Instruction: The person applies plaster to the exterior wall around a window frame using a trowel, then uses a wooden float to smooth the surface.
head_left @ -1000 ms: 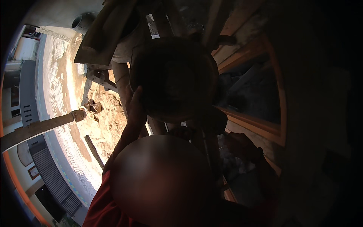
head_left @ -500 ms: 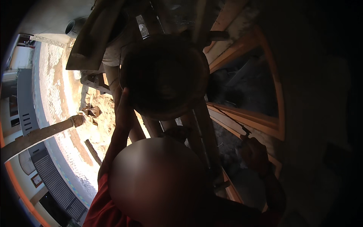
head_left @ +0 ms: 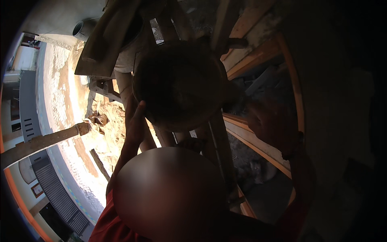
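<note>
A dark round basin rests on wooden planks in front of me, its inside deep in shadow. At its near left rim is my left hand, the thumb lying over the edge and the fingers hidden behind the wall. My right hand is closed around the handle of a trowel, just right of the basin. The trowel's blade points toward the basin's right side and is nearly lost in the dark, so I cannot tell whether it touches the contents.
A flat board lies over a pale bucket at upper left; a dark bucket stands beyond. Orange window frames line the right. A wooden pole crosses the left, above sunlit sandy ground.
My right hand has moved up and forward with the trowel, from the window frame to the basin's right side. My left hand stays on the rim; the view has shifted slightly.
</note>
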### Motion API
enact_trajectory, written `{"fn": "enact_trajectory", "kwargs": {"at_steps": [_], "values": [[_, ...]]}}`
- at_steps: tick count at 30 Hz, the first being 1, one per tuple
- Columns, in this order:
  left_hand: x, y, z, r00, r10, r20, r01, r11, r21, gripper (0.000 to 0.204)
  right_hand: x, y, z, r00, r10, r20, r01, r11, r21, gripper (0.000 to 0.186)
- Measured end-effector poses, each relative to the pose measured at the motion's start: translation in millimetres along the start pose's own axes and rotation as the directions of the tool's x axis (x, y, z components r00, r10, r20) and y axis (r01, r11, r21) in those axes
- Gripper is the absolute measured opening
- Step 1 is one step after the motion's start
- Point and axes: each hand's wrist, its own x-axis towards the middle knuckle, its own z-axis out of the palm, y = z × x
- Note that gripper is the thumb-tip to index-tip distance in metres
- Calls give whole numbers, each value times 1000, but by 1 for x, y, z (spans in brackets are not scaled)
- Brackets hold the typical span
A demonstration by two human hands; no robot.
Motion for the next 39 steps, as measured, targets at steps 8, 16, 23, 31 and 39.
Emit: {"fn": "enact_trajectory", "kwargs": {"at_steps": [8,16,23,31,39], "values": [[-3,-19,-22,991,-17,-133,15,1000,-16,48,-19,-1,31,986,162,49,-168,898,406,36],[12,-60,-86,900,174,-400,128,772,623,60,-105,-1,49,828,478,292,-555,625,550,38],[10,-90,-99,907,-217,-362,389,761,519,71,-158,7,65,577,766,285,-640,207,740,31],[-8,-135,-87,966,110,-236,99,683,723,85,-218,25,123,325,942,79,-562,125,818,20],[-8,-137,-91,973,116,-199,73,665,744,94,-236,49,144,337,941,-37,-541,225,810,20]]}}
